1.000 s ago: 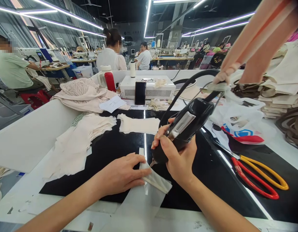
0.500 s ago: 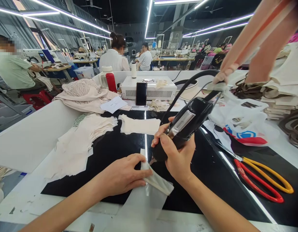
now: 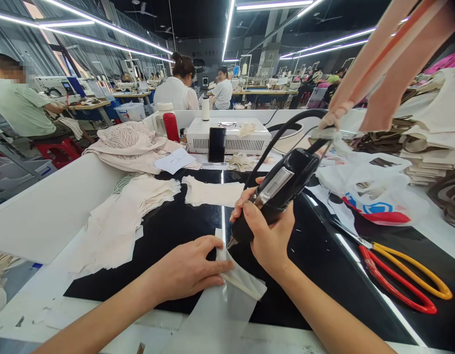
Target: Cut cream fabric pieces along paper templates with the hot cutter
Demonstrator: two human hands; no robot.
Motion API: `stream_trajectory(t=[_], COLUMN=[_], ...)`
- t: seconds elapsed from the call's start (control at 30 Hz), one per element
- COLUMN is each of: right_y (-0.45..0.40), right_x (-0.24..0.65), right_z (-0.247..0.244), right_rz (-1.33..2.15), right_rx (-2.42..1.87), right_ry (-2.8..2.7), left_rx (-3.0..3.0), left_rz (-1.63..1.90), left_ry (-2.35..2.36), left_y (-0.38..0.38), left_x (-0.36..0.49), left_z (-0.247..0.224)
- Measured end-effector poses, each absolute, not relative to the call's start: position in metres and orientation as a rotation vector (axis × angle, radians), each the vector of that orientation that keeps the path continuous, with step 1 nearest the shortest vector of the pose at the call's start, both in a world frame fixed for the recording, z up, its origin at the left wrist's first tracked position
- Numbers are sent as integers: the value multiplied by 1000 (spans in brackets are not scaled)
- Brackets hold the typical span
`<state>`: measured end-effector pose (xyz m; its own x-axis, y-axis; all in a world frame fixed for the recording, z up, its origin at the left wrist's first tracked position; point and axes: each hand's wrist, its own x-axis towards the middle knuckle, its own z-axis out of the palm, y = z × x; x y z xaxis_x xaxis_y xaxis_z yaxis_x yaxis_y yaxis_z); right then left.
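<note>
My left hand point(image 3: 192, 268) lies palm down with its fingers spread, pressing a small pale fabric piece point(image 3: 245, 283) onto the black work surface. A translucent sheet point(image 3: 216, 314) extends from under the fingers toward the front edge. My right hand point(image 3: 269, 236) is wrapped around a black corded hand tool point(image 3: 277, 184), held at a slant. Its narrow tip point(image 3: 231, 242) points down beside the fabric's right edge, close to my left fingertips; whether it touches the fabric, I cannot tell. A pink cloth strip point(image 3: 375, 73) is tied near the tool's upper end.
Red-and-yellow-handled scissors point(image 3: 400, 275) lie right, below a plastic bag point(image 3: 371, 191). Stacked cream fabric pieces point(image 3: 112, 221) lie left, another stack point(image 3: 212, 191) ahead. A phone point(image 3: 217, 145) leans against a white box point(image 3: 242, 132). Several people sit beyond.
My right hand and the tool have shifted very slightly left. The pink strip has swung a little left. My left hand stays on the fabric, and the whole view has moved slightly.
</note>
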<state>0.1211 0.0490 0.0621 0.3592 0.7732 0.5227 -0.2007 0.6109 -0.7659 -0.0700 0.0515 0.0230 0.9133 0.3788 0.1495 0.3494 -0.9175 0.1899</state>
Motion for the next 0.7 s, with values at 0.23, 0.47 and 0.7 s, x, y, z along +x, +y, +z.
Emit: stream_trajectory(t=[0.23,0.47,0.7], right_y=[54,50,40], right_x=[116,132,171], right_z=[59,68,78], right_rz=[715,695,591], right_rx=[-658,-686,-786], right_ry=[-1014,-1070,-1161], left_rx=[2918,2872,2856], left_rz=[289,267,440], left_ry=[561,600,696], left_y=[52,52,46], left_x=[-69,-73,-55], left_z=[21,23,25])
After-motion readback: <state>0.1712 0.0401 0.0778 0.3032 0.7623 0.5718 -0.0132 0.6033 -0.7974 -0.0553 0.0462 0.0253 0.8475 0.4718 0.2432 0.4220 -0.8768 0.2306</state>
